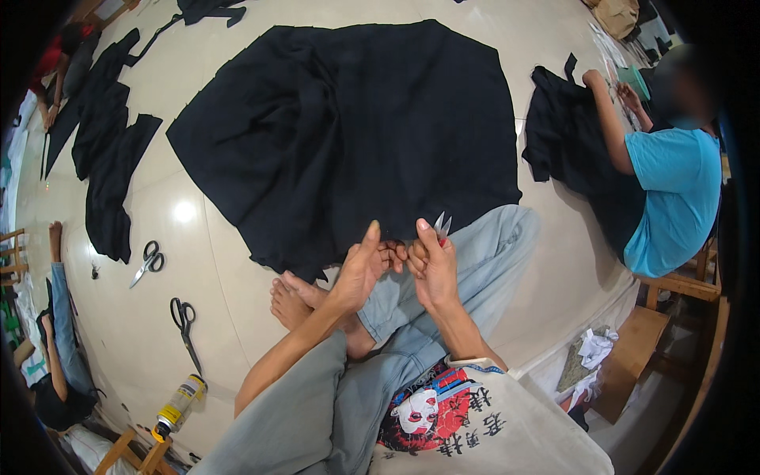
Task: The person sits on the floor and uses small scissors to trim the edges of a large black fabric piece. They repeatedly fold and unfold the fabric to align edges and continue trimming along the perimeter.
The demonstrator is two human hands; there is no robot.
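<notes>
My right hand (432, 265) is closed around small thread snips (443, 226), whose metal blades stick up past the thumb and show a bit of red at the base. Close beside it, my left hand (364, 265) has its fingers curled in and its thumb pointing up. The fingertips of both hands nearly meet; anything thin between them is too small to make out. Both hands are over my lap, at the near edge of a large black cloth (419, 127) spread on the floor with folds on its left half.
Black-handled scissors (148, 264), a second pair of scissors (184, 324) and a yellow-and-grey spray can (180, 405) lie on the left. More black cloth pieces (111, 166) are at the far left. On the right, a person in a blue shirt (673, 194) handles black cloth (566, 119).
</notes>
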